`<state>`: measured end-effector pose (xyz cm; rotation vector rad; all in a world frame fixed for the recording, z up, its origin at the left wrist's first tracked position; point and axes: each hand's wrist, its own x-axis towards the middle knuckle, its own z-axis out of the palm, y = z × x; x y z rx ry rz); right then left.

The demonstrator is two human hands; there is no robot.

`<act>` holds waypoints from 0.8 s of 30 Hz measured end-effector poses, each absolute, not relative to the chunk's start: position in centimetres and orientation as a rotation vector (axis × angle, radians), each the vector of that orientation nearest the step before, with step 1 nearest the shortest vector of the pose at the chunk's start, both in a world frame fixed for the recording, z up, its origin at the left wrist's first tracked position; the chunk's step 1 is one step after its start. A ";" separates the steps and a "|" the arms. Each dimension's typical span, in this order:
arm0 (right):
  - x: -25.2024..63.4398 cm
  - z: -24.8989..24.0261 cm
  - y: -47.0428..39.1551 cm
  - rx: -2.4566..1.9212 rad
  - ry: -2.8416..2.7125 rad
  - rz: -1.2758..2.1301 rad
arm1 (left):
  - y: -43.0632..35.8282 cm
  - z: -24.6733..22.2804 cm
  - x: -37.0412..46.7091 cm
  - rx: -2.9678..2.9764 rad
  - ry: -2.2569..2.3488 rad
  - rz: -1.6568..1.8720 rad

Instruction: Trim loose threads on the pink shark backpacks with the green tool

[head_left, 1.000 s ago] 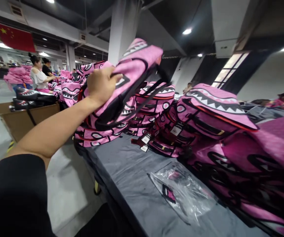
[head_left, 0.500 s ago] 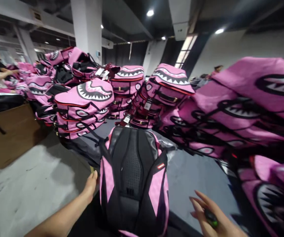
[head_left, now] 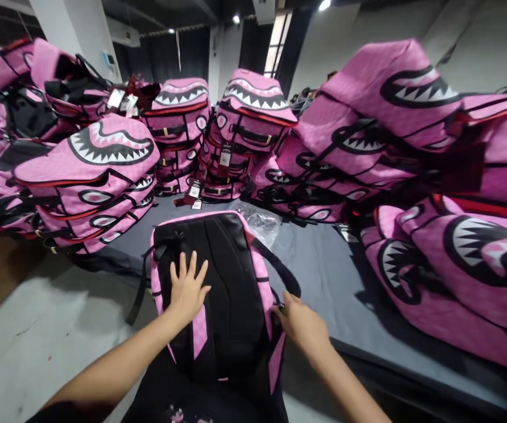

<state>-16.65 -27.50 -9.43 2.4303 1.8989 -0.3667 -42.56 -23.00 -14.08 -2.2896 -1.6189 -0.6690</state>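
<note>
Backpack [head_left: 231, 270], pink and black, lies back panel up, far end on the gray tabletop [head_left: 323, 294], near end hanging toward the wearer's lap. Probably turned this way to keep the panel and straps in reach, with the tabletop edge taking some weight.

Left grip [head_left: 188, 296]: released, fingers spread flat on the black panel, left of center; looks like it's steadying the bag. Right grip [head_left: 304, 323]: curled closed at the bag's right side, by the lower end of a black strap loop [head_left: 285, 270]. Small dark item [head_left: 284, 308] pokes out by the fingertips, apparently held; too small to name. Can't tell if strap is pinched too.

So backpack sits under the left grip and just left of the right one, between wearer and stacks.

Clear plastic bag [head_left: 262, 226] just past its top edge. Left stack [head_left: 116, 147] and middle stack [head_left: 255, 111] piled flat, likely to save space; right pile [head_left: 412, 100] looser.
</note>
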 end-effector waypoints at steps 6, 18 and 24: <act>-16.6 -11.9 -25.2 2.429 1.923 -0.646 | -16.5 -9.5 -36.7 -2.665 -0.715 -0.606; -12.3 -4.3 -27.8 2.509 1.910 -0.679 | -11.2 -4.6 -32.1 -2.766 -0.509 -0.538; -10.9 -7.4 -29.2 2.568 1.784 -0.618 | -7.1 -3.8 -32.4 -2.739 -0.385 -0.484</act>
